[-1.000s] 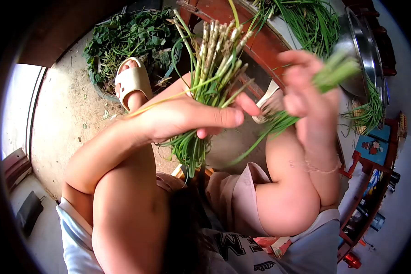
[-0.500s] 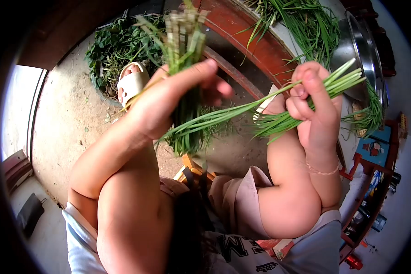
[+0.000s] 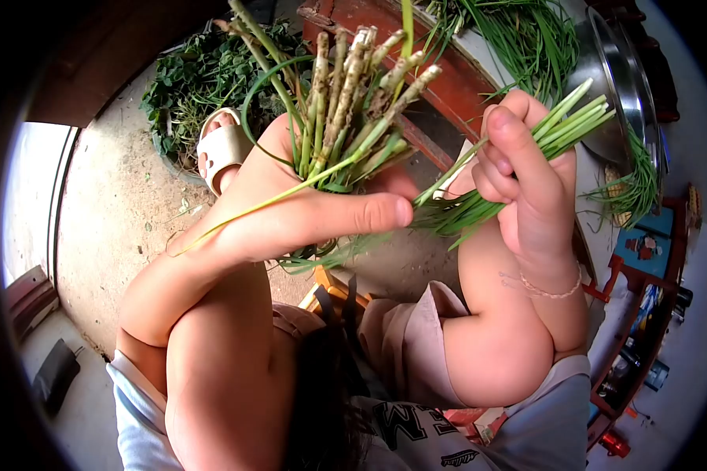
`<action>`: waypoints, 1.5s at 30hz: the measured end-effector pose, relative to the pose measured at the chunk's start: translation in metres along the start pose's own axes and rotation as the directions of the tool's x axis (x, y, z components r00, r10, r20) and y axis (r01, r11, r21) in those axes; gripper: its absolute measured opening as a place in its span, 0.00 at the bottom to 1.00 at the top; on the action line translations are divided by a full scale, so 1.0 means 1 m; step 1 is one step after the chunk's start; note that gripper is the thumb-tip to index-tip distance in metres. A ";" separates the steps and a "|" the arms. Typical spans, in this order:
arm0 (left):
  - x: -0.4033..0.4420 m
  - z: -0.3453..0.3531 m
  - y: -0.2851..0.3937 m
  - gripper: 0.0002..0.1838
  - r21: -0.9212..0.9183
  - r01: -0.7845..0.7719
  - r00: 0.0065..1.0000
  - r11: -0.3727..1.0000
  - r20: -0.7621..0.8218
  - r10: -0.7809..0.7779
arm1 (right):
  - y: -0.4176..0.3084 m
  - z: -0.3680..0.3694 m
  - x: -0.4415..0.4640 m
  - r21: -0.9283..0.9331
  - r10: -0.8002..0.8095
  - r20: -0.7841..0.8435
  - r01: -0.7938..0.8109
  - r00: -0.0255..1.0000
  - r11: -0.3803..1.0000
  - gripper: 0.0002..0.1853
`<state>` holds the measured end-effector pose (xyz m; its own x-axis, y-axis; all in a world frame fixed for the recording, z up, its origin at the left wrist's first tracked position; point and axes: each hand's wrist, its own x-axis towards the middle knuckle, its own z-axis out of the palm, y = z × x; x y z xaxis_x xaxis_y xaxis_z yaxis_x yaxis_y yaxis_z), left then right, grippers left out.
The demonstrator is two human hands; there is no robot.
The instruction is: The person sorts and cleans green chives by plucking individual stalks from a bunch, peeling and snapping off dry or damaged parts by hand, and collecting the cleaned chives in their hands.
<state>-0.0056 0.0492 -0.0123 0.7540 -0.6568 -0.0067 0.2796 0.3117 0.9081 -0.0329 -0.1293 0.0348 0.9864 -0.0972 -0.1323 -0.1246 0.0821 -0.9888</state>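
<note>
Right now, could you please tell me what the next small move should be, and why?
Perhaps the right hand should ease its stray stalk away from the left hand: the stalk slants toward the left thumb, and the left bunch has soiled-looking ends, the right bunch paler ones.

Thick grn bunch (image 3: 342,129) (dirty ends fwd) in L fingers (image 3: 369,213), slim clean bunch (image 3: 564,132) in R fingers (image 3: 518,145).

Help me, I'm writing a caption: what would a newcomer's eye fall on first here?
First, the bundle of dirt-stained stalks in the left hand, just above centre. Next, the cleaner green bunch in the right hand, to its right. At top right, greens lie beside a shiny metal bowl.
</note>
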 end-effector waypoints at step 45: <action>-0.007 -0.005 0.008 0.06 0.122 -0.084 0.973 0.989 -0.203 0.108 | -0.002 -0.013 0.003 -0.105 -0.176 -0.201 0.158 0.964 0.982 0.09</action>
<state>-0.0055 0.0598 -0.0075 0.8847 -0.4661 0.0066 0.1403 0.2799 0.9497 -0.0311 -0.1425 0.0354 0.9510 -0.3076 0.0330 0.0220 -0.0391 -0.9990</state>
